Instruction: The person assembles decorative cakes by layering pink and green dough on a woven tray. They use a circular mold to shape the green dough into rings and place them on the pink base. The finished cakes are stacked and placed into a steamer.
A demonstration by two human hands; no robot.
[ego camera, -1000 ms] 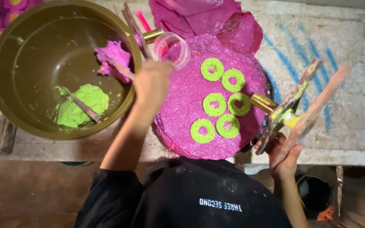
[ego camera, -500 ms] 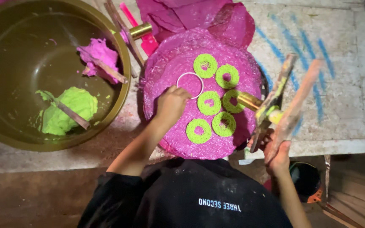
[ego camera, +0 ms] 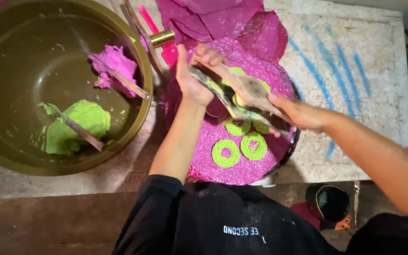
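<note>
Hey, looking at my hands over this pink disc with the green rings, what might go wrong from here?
1. The flat stick held by the right hand and touched by the left hand hovers right over the green rings; a dip could smear them.
2. Paste on that stick might drip onto the pink disc.
3. The disc's near edge overhangs the stone slab, so a push may tip it.

Two flat wooden sticks [ego camera: 242, 94], smeared with green and yellow paste, are held low and crossed over a round pink disc [ego camera: 242, 160], their tips running from ten o'clock to four o'clock. The left hand [ego camera: 192, 78] touches the upper ends; the right hand [ego camera: 298, 113] grips the lower. Green paste rings [ego camera: 225, 153] lie on the disc at six o'clock.
</note>
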